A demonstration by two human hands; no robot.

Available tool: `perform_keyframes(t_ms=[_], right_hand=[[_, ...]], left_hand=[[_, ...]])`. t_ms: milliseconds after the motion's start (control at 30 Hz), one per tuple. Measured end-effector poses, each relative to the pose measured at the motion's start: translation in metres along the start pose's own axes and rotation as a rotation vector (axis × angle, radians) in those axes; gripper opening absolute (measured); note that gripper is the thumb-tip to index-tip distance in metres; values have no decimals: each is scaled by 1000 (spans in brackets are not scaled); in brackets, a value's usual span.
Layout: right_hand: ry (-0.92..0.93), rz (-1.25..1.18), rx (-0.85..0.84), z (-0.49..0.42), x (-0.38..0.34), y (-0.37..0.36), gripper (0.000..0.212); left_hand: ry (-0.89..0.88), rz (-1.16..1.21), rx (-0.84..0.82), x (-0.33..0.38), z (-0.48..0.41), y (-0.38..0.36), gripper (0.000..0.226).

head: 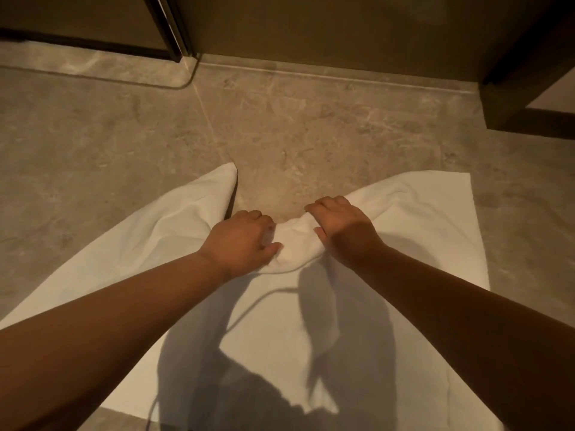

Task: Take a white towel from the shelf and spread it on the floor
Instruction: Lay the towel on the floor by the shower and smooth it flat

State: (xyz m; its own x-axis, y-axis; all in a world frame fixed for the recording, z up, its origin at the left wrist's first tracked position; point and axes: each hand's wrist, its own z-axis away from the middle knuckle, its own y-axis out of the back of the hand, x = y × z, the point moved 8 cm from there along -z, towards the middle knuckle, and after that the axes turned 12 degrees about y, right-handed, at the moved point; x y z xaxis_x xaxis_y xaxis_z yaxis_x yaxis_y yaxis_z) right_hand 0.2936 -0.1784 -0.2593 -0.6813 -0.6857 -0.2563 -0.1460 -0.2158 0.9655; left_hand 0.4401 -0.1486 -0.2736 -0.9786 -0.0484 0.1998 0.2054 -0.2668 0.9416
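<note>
A white towel (420,231) lies on the beige stone floor (280,126), mostly flat below my arms. Its far edge is bunched up in the middle, while the far left corner and the far right corner lie out to the sides. My left hand (242,241) grips the bunched far edge from the left, fingers curled into the cloth. My right hand (342,225) grips the same bunched edge from the right, thumb tucked under the fold. The two hands are about a hand's width apart. Shadows of my arms and body fall across the near part of the towel.
A dark wall (326,29) with a pale skirting line runs along the far side. A dark door frame (169,29) stands at the far left. Dark furniture (529,98) juts in at the far right. Bare floor shows beyond the towel.
</note>
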Motion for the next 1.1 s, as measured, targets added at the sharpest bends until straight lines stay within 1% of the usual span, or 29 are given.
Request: perform_keyframes(t_ms=[100, 200, 267, 400, 533, 633, 700, 767, 833, 900, 967, 1100], right_hand=[[17, 2, 42, 3, 0, 5, 34], [18, 12, 40, 8, 2, 7, 22], [-5, -4, 40, 12, 6, 7, 20], [-14, 36, -19, 16, 9, 2, 35], [-36, 52, -78, 15, 13, -1, 33], [-94, -3, -99, 18, 17, -3, 41], [-106, -6, -109, 20, 16, -3, 50], [-114, -4, -130, 20, 15, -3, 49], [-145, -29, -153, 19, 17, -3, 40], [-157, -25, -164, 19, 17, -2, 33], [-157, -10, -167, 20, 16, -2, 28], [-169, 4, -169, 22, 14, -1, 20]], left_hand=[[-30, -30, 17, 2, 3, 7, 41], [-41, -15, -18, 1, 7, 11, 35], [-61, -19, -33, 1, 10, 13, 34], [-26, -31, -67, 0, 9, 12, 39], [-25, -54, -110, -1, 6, 12, 37], [2, -78, -159, -8, 5, 11, 43], [-18, -133, -146, -9, 7, 11, 54], [-42, -203, -108, -8, 9, 11, 63], [-44, -238, -109, -7, 9, 8, 56], [-25, -188, -150, -7, 10, 5, 41], [-26, -144, -167, -5, 13, 3, 30], [-108, -189, -100, 4, 17, 4, 23]])
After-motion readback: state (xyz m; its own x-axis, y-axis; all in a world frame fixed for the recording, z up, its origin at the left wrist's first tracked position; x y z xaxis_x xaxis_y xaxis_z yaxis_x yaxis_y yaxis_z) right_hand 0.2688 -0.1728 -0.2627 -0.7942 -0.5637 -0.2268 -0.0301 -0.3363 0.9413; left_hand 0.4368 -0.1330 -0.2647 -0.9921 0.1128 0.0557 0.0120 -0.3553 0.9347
